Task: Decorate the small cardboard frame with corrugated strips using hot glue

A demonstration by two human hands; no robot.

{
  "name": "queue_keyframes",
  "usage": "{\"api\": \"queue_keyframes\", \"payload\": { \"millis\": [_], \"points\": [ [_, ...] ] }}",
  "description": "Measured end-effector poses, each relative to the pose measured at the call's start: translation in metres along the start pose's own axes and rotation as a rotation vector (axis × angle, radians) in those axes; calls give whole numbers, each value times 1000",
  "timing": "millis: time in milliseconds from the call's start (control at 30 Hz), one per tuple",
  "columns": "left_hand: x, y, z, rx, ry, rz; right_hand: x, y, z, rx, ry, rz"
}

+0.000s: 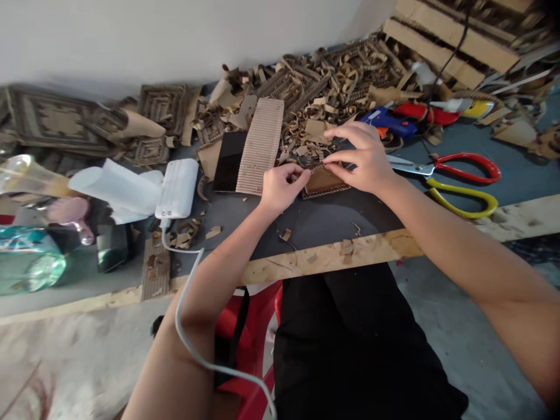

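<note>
A small brown cardboard piece (326,182) lies on the dark table top, with corrugated strips edging its rim. At its left corner my left hand (282,188) is closed, thumb and index finger pinching the strip edge. My right hand (363,156) pinches the far edge of the same piece between thumb and index finger, its other fingers raised. A thin corrugated cardboard strip (315,165) runs between the two pinches; its ends are hidden by my fingertips. Just left of the piece, a wide corrugated cardboard sheet (261,143) rests partly over a flat black object (228,163).
Scissors (426,169) with red and yellow handles and a blue glue gun (391,122) lie to the right. Curled cardboard scraps (332,76) are heaped behind. A white power bank (177,188) trails a cable across my left arm. A teal transparent container (32,262) stands left.
</note>
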State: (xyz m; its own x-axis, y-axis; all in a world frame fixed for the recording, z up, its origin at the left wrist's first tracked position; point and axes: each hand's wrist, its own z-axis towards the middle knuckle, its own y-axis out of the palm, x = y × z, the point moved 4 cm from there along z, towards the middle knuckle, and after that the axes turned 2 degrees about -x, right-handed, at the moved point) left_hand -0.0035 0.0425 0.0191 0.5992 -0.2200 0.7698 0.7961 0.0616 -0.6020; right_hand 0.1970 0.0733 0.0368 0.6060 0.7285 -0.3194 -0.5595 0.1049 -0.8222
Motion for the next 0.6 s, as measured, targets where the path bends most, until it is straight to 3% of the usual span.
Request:
{"api": "queue_keyframes", "payload": {
  "millis": [267,600],
  "points": [
    [1,1,0,-30,-10,-48,0,6,1,-39,-2,10],
    [-9,-11,9,56,-17,-9,1,3,-4,27,83,-5]
  ]
}}
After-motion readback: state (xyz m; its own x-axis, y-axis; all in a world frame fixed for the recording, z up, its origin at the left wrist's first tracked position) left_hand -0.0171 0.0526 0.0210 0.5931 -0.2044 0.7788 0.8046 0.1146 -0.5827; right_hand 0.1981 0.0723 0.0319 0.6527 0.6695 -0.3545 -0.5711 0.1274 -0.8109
